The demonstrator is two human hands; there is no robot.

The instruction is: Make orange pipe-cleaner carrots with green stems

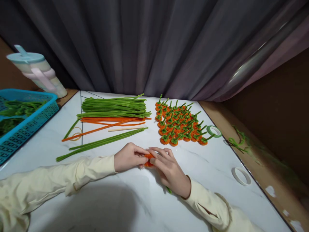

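Between my two hands, low over the white marbled table point(116, 206), is a small orange pipe-cleaner pumpkin point(149, 160). My left hand point(131, 157) pinches its left side with thumb and fingertips. My right hand point(167, 167) grips it from the right, fingers curled over its top. A bit of green point(169, 190) shows below my right palm, mostly hidden. Beyond my hands stand several rows of finished orange pumpkins point(178, 122) with green stems. Nearest my left hand lie loose green pipe cleaners point(101, 143), with a thin wooden stick point(125, 129) behind them.
At the back lie a thick green pipe-cleaner bundle point(113, 108), orange pipe cleaners point(113, 120) and a rubber band point(76, 133). A blue basket point(51, 103) of green pieces and a tumbler point(41, 72) are left. Green tape point(214, 131) and a white ring point(241, 176) lie right.
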